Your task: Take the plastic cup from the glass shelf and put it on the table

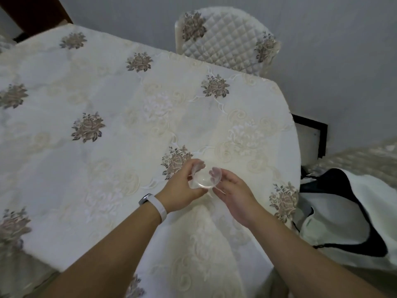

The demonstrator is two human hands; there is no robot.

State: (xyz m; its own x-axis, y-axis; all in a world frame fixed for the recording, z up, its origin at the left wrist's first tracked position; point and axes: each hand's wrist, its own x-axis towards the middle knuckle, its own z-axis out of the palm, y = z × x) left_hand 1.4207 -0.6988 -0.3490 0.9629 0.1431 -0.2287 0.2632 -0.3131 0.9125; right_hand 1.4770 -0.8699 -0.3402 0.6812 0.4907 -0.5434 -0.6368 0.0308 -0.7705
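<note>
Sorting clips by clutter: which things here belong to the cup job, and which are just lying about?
Job:
- cup, clear plastic, held between both hands
- left hand
- right hand
- table, under a floral cloth

Lying about:
- chair, quilted cover, behind the table
- white and black bag, at the right

A single head-worn camera looks forward and steeply down. It views the table (107, 104) from close above
</note>
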